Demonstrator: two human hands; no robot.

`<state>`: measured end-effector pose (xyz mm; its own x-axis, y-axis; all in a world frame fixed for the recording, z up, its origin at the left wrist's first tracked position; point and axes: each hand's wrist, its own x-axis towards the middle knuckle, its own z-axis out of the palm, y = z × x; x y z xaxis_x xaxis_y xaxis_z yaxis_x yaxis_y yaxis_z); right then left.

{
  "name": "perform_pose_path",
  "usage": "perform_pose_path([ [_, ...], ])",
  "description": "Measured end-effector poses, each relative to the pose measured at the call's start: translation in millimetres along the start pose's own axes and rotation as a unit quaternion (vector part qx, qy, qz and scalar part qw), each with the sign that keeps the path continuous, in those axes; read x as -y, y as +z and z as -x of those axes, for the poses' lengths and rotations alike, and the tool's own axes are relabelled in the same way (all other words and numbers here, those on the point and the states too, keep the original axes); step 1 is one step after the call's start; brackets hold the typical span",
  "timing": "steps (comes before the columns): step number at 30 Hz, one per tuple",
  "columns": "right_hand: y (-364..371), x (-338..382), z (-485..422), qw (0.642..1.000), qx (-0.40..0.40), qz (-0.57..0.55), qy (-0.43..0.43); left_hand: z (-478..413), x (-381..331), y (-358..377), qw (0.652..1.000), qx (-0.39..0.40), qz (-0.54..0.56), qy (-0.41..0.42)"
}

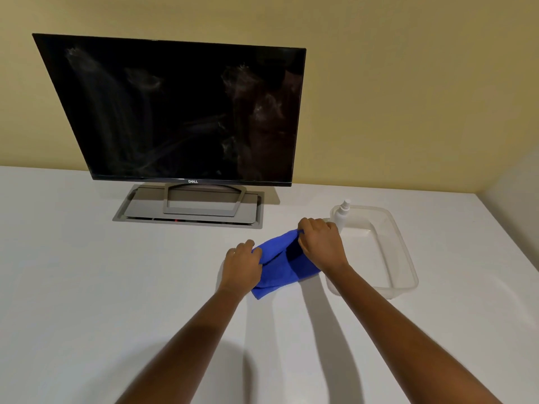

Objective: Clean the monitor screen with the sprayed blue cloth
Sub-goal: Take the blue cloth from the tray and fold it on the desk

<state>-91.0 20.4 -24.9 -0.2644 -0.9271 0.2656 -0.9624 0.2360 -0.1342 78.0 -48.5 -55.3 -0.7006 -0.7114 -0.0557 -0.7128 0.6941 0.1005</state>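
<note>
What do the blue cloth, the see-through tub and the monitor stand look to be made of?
The blue cloth: soft fabric, likely microfibre; matte, it folds and sags limply. The tub: clear, slightly frosted plastic; the white table shows through its walls. The monitor stand: smooth matte grey, metal or painted plastic; the look cannot settle which.

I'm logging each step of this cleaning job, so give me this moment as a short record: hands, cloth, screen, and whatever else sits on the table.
left hand: grips the left edge of the blue cloth
right hand: grips the cloth's far right edge
blue cloth: held between both hands, low over the table, partly folded
monitor screen: dark, streaked with smears, cloth not on it
spray bottle: white, upright at the far left corner of the tub
tub: clear plastic, right of the hands
stage: wiping not yet begun
</note>
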Motion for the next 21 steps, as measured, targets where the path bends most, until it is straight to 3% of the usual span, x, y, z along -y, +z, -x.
perform_pose_path([
  [2,-2.6,-4.8,3.3,1.000,0.007,0.008,-0.015,-0.3,4.8,-7.3,0.999,-0.049,0.022,0.004],
  [5,-0.9,-14.8,12.3,0.995,0.088,0.035,-0.045,3.3,16.1,-12.7,0.995,-0.083,0.028,0.040],
  [11,16.7,-12.7,29.6,0.967,0.219,0.088,-0.096,21.8,19.7,7.0,0.984,0.010,-0.076,0.162],
  [17,27.4,-16.2,39.3,0.948,0.294,0.087,-0.086,31.4,15.6,25.6,0.973,0.111,-0.125,0.157],
  [21,28.6,-16.1,40.2,0.951,0.281,0.097,-0.084,27.1,13.3,13.6,0.973,0.113,-0.126,0.159],
])
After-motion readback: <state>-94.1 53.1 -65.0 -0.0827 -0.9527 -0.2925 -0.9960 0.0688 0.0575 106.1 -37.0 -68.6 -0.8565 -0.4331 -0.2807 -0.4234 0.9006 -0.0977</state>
